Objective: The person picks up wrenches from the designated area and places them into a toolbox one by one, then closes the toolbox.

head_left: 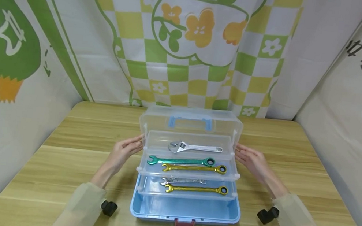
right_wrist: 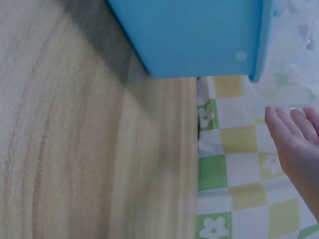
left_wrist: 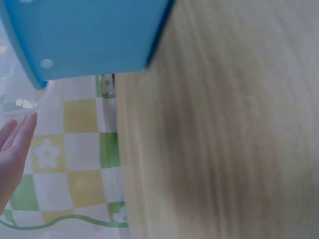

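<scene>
I see the toolbox (head_left: 186,202) standing open in the middle of the worktop (head_left: 47,158), its clear lid (head_left: 191,123) swung up at the far side and its clear trays stepped out toward me over the blue base. My left hand (head_left: 126,150) is at the box's left flank and my right hand (head_left: 251,161) at its right flank, so the box sits squarely between them. On both sides the fingers are straight and loose, gripping nothing; the left fingertips (head_left: 138,142) reach the left end of the upper tray (head_left: 151,139) by the hinge arm, and the right fingertips (head_left: 240,150) lie just beside the tray's right end. Whether they truly touch the plastic I cannot tell from the head view. The left wrist view shows my fingers (left_wrist: 20,134) extended just below the clear edge of the box, with the blue wall (left_wrist: 94,35) above. The right wrist view shows the same on its side: relaxed fingers (right_wrist: 291,129) close under the clear plastic, the blue wall (right_wrist: 199,35) beside them. In the top tray lies a silver adjustable spanner (head_left: 194,148). The middle tray holds a green spanner (head_left: 180,161) and a gold spanner (head_left: 195,168) side by side. The lower tray holds a small silver spanner (head_left: 182,181) and another gold one (head_left: 197,189). A red latch (head_left: 184,225) sits at the near edge of the base.
</scene>
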Action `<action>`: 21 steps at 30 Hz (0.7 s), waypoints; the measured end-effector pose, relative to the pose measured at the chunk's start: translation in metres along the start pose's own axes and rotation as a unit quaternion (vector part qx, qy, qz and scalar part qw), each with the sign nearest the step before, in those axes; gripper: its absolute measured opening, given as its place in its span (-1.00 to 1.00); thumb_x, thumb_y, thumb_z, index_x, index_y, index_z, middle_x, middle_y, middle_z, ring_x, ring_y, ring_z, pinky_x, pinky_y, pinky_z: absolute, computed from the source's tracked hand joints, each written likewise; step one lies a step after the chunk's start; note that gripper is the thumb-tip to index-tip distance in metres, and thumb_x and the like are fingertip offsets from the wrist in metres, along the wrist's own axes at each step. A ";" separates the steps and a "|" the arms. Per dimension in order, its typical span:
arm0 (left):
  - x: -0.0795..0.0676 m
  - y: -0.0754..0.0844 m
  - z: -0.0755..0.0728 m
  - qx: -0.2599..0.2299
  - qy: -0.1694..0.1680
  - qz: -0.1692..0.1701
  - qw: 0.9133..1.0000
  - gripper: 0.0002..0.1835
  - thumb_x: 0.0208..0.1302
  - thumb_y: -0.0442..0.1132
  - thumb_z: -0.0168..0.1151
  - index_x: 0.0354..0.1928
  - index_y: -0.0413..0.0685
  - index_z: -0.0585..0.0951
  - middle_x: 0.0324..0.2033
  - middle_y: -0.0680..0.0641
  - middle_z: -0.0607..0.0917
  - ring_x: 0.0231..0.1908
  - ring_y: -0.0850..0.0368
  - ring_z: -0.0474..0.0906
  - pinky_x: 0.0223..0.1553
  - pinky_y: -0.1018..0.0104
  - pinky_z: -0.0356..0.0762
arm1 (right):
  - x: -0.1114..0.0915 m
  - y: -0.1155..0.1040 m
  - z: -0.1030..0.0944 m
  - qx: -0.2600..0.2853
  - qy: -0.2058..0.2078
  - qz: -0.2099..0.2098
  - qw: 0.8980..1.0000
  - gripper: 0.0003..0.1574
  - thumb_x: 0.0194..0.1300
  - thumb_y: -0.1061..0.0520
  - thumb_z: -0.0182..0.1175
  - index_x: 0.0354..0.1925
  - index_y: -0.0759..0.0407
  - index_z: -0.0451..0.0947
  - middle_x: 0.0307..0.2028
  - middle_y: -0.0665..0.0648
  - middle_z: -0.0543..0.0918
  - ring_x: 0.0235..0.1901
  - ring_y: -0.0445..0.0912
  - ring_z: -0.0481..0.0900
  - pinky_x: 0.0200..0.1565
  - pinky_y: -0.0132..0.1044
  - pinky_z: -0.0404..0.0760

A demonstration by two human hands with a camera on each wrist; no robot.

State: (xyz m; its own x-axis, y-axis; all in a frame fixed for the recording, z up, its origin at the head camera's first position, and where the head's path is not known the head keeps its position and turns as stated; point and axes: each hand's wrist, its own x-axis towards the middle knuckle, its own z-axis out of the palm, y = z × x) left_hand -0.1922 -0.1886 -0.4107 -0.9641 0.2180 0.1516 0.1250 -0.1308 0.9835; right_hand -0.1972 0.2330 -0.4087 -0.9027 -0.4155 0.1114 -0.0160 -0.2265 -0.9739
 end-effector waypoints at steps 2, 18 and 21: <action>-0.002 0.006 0.002 -0.013 -0.016 0.014 1.000 -0.52 0.31 -0.33 -0.09 0.07 -0.69 0.15 0.11 -0.39 0.28 -0.08 0.28 0.49 0.05 0.33 0.39 | -0.002 -0.005 0.003 -0.012 -0.007 0.001 1.000 -0.37 0.38 0.23 -0.27 0.14 0.72 -0.22 0.20 0.57 -0.16 0.07 -0.21 0.37 0.13 -0.35 0.31; -0.026 0.037 0.015 0.078 -0.059 0.073 0.993 -0.44 0.40 -0.14 -0.33 0.07 -0.67 0.19 0.04 -0.54 0.30 -0.02 0.28 0.45 0.05 0.40 0.38 | -0.023 -0.028 0.019 -0.013 -0.067 -0.066 0.995 -0.50 0.44 0.15 -0.43 0.11 0.35 0.31 0.04 0.08 0.49 0.07 -0.12 0.40 0.13 -0.35 0.33; -0.030 0.041 0.017 0.088 -0.053 0.070 0.992 -0.45 0.40 -0.15 -0.30 0.01 -0.69 0.25 0.02 -0.52 0.34 -0.04 0.28 0.47 0.03 0.40 0.40 | -0.029 -0.034 0.024 -0.031 -0.048 -0.056 0.997 -0.57 0.43 0.16 -0.38 0.00 0.16 0.41 -0.02 -0.01 0.54 0.04 -0.17 0.43 0.11 -0.39 0.35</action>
State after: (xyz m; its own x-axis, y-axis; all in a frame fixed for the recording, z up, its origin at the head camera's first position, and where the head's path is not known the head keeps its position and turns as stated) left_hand -0.1545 -0.1838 -0.3728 -0.9055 0.3106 0.2890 0.3044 0.0009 0.9526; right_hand -0.1607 0.2317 -0.3739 -0.8487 -0.4734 0.2356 -0.1441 -0.2217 -0.9644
